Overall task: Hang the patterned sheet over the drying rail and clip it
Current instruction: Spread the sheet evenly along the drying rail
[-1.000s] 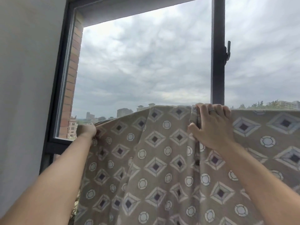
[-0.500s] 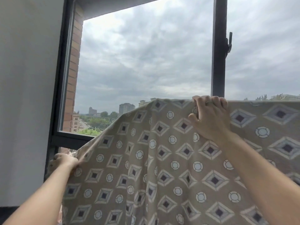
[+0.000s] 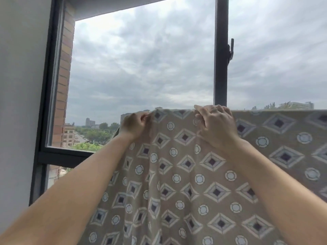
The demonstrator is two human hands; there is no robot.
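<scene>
The fingers (image 3: 203,110) of the right hand (image 3: 217,124) are curled close together over the top fold of the patterned sheet (image 3: 185,174), just right of the frame's centre, with a ring (image 3: 214,109) showing on one of them. A little to the left, the left hand (image 3: 137,125) pinches the sheet's top edge near its end between thumb and bunched fingertips. From where I stand the cloth hangs from that top line across the lower right of the frame, and its right stretch runs level off the edge. It looks draped over the drying rail, though the rail is hidden under the fold and I cannot see it. No clip is in view, and that is my worry. Only these two grips hold the left end up, and below the left hand the cloth falls in loose pleats toward the lower left. If either hand lets go to fetch a clip, I judge the weight of the hanging side could drag that end off the rail. Beyond the dark window frame (image 3: 220,68) and the brick wall (image 3: 64,76) at upper left lie open sky and rooftops far below. I cannot tell whether the pane is open, but if it is, a gust could lift the unclipped end and carry it out.
</scene>
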